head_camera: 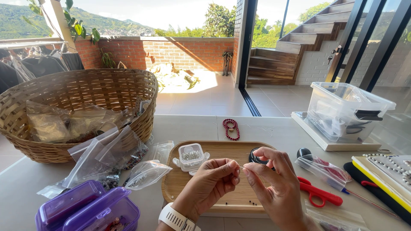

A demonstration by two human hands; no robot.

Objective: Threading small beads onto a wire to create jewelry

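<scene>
while left hand (212, 179) and right hand (274, 179) fingers pinch together on a thin thread, barely visible, above the wooden tray (180, 184), a slip likely scatters loose beads (244, 201) across the tabletop (25, 188).

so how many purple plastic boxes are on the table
2, side by side at the table's near left corner: one purple box further left with its lid shut, the other purple box right of it, beads showing inside. More may lie out of view.
</scene>
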